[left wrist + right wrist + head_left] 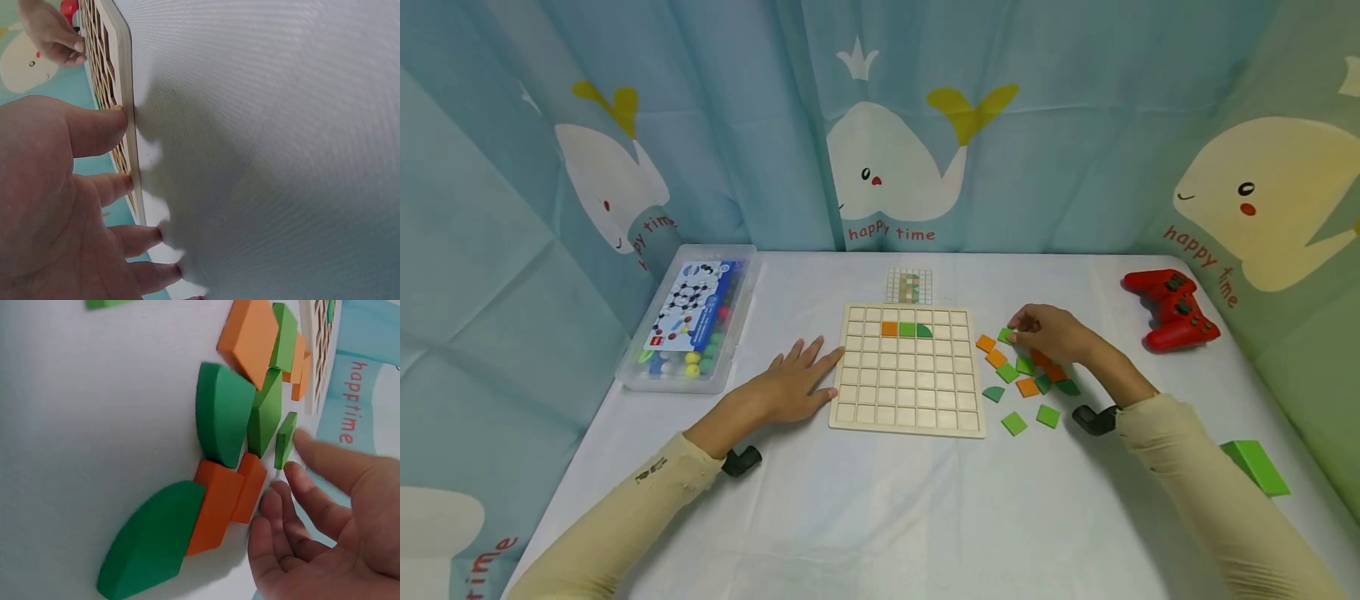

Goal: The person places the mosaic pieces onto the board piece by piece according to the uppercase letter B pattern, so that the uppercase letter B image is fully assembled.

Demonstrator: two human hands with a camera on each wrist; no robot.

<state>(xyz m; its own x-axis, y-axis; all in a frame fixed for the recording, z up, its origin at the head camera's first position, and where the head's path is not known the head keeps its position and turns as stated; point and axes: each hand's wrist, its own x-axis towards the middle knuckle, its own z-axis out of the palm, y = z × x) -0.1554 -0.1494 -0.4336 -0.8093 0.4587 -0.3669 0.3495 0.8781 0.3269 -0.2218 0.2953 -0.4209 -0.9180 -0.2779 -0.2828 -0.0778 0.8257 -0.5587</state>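
Note:
A wooden grid board [907,400] lies flat on the table; one row holds an orange square tile [890,329], a light green square and a dark green quarter-circle tile [924,331]. My left hand [796,383] rests spread at the board's left side; in the left wrist view its thumb [103,131] and index fingertip touch the board's edge. To the right of the board, my right hand [1047,331] pinches a light green square tile [285,440] between thumb and index finger. Below that hand lie loose tiles, including orange squares [214,506] and dark green quarter-circles [156,540].
A small printed pattern card [910,286] lies just behind the board. At the left stands a clear plastic box [688,317] of coloured balls. A red game controller [1171,310] sits at the far right, with a green block [1257,467] nearer the front. Curtains hang around the table.

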